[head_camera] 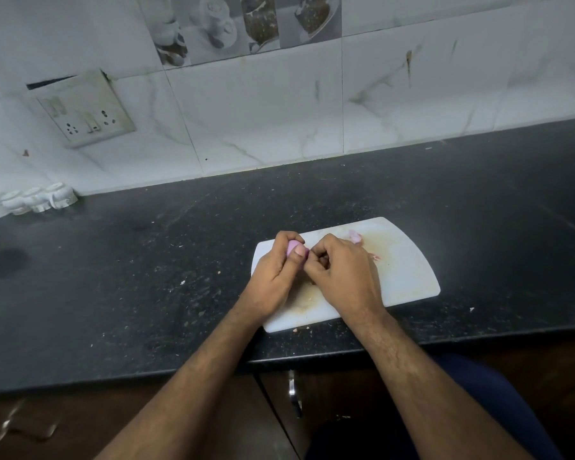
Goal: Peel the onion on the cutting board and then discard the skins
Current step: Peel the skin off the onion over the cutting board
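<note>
A small pale purple onion (292, 248) is held over the left end of the white cutting board (409, 277). My left hand (276, 273) grips it with curled fingers, thumb across its front. My right hand (342, 270) is curled right beside it, fingertips pinching at the onion's right side; what they pinch is hidden. A pink piece of onion skin (356, 236) lies on the board behind my right hand, and a smaller scrap (375, 257) lies to its right.
The board sits near the front edge of a black speckled counter (146, 277). White jars (37, 200) stand at the far left against the tiled wall. A socket plate (87, 111) hangs on the wall. A cabinet handle (294, 393) shows below the counter.
</note>
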Tool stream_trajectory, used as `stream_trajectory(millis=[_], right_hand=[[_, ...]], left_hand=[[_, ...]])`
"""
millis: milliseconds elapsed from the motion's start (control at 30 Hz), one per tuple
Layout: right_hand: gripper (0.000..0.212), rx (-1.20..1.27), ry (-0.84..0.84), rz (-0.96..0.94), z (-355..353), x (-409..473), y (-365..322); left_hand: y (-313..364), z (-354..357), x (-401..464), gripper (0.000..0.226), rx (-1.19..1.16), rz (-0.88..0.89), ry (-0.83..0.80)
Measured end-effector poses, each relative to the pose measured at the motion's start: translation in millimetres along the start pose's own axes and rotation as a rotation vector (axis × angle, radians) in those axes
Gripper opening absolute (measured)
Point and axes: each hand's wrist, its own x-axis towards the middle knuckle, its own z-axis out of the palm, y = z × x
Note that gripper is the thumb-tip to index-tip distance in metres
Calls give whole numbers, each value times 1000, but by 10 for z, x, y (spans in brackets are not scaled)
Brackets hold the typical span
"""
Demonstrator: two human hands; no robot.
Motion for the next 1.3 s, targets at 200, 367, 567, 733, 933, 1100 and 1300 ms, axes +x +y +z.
stream_trajectory(millis=[200, 367, 567, 733, 933, 1100, 1300], right_hand=[[17, 256, -11, 153, 9, -39, -66], [14, 357, -9, 209, 13, -71, -108], [13, 282, 83, 151, 76, -96, -188], [10, 214, 195, 161, -192, 61, 68], [37, 141, -90, 108, -228, -22, 217], [38, 226, -100, 110, -200, 32, 249], [22, 292, -187, 78, -244, 23, 234]], left_hand=[[57, 6, -39, 11, 81, 99, 47], [26, -4, -82, 20, 101, 150, 59], [20, -3, -105, 25, 92, 209, 164], [37, -2, -167, 31, 128, 220, 160], [36, 12, -98, 35, 183, 220, 106], [20, 16, -62, 44, 269, 247, 52], [15, 25, -49, 73, 134, 184, 104]])
